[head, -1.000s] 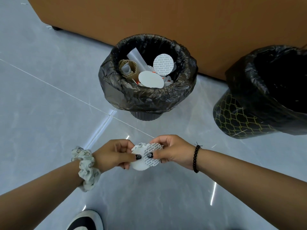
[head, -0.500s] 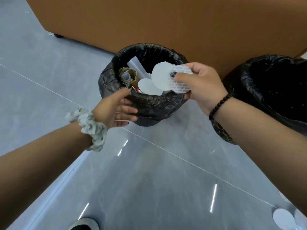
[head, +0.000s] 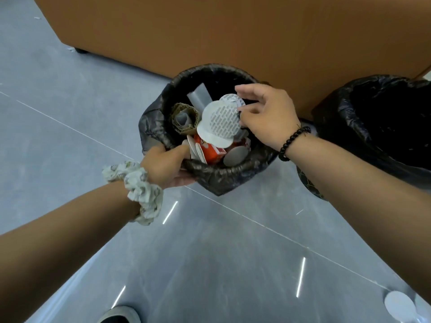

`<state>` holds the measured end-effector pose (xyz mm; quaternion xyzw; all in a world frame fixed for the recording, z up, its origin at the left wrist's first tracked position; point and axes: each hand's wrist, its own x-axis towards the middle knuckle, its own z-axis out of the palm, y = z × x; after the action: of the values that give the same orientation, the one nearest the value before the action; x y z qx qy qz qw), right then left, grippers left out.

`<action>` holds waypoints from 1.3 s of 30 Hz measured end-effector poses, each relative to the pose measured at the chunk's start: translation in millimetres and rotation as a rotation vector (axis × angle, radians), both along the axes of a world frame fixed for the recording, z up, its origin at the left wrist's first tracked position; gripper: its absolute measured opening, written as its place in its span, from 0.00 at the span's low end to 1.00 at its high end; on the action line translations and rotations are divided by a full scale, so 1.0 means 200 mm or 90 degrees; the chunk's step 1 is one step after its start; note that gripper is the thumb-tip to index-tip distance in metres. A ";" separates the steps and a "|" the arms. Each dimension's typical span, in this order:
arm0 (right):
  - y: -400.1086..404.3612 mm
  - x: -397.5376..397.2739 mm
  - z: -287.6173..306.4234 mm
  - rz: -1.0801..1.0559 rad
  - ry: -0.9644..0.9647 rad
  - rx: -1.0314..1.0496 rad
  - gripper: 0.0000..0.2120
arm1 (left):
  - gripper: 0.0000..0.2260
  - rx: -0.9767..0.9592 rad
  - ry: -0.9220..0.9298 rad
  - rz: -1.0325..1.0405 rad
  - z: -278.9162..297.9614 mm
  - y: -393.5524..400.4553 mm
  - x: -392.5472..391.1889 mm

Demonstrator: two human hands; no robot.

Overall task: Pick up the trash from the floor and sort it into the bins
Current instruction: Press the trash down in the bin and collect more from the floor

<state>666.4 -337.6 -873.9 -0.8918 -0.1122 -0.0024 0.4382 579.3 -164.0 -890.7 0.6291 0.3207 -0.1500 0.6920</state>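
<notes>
Nearest the camera, a dark shoe point(head: 119, 316) shows at the bottom edge of the grey floor point(head: 210, 264). One round white lid point(head: 400, 304) lies unpicked on the floor by the lower right corner. Further out, the left hand point(head: 166, 165) has moved onto the near rim of the left bin point(head: 217, 176), fingers curled round the black liner, steadying it. Half a second ago that hand hung free, short of the bin. Above the bin mouth, the right hand point(head: 265, 116) has its fingers spread and the printed seal discs point(head: 220, 123) sit just off its fingertips; contact cannot be confirmed, so release appears under way. The discs hang over a cardboard roll point(head: 184, 118) and red carton point(head: 210, 151). The right bin point(head: 363, 108) beyond shows no contents. Judgement: this deposit is nearly complete; the floor lid remains.
</notes>
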 end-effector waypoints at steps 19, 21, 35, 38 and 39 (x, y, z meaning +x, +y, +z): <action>-0.58 -0.78 0.60 0.236 0.184 -0.522 0.14 | 0.02 0.096 0.044 -0.333 0.29 -0.27 -0.43; -0.69 -0.92 0.67 0.231 0.194 -0.564 0.14 | 0.04 0.117 0.030 -0.353 0.38 -0.35 -0.48; -1.13 -1.36 0.83 0.072 0.301 -0.385 0.14 | 0.09 0.273 0.098 -0.387 0.54 -0.67 -0.66; -1.18 -1.32 0.78 0.034 0.306 -0.412 0.16 | 0.07 0.275 0.104 -0.403 0.49 -0.79 -0.66; -1.19 -1.31 0.74 0.016 0.302 -0.440 0.16 | 0.06 0.270 0.099 -0.396 0.47 -0.82 -0.66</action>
<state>404.3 -576.0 -725.5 -0.9607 -0.0132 0.2463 0.1273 447.8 -327.9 -797.4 0.8123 0.1900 -0.3305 0.4414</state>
